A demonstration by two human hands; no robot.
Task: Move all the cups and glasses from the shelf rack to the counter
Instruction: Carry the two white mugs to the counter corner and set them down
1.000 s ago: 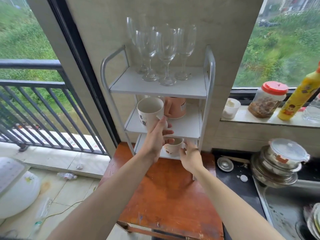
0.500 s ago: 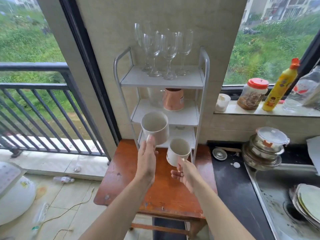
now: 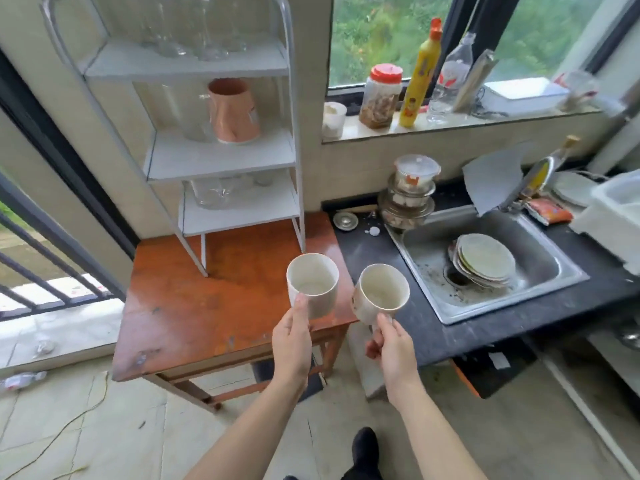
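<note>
My left hand [image 3: 291, 341] grips a tall white mug [image 3: 313, 284] above the right edge of the orange table. My right hand [image 3: 393, 344] holds a rounder white mug [image 3: 381, 294] by its handle, above the seam between table and dark counter [image 3: 450, 336]. The white shelf rack [image 3: 221, 157] stands on the table at the back. Its top shelf bears wine glasses [image 3: 194, 46], mostly cut off by the frame. A copper cup [image 3: 233, 110] and a clear glass [image 3: 194, 123] stand on the middle shelf. Clear glassware [image 3: 211, 194] sits on the lowest shelf.
A steel sink [image 3: 485, 268] with stacked plates [image 3: 485, 259] is set into the counter at right. Stacked pots with a lidded container [image 3: 408, 195] stand behind it. The windowsill holds a jar [image 3: 381, 95], a yellow bottle [image 3: 420, 71] and other bottles. The orange table [image 3: 194, 306] lies left of the counter.
Both hands have drawn back from the rack with a mug each and shifted right, toward the counter. The view has turned right and down, revealing the sink.
</note>
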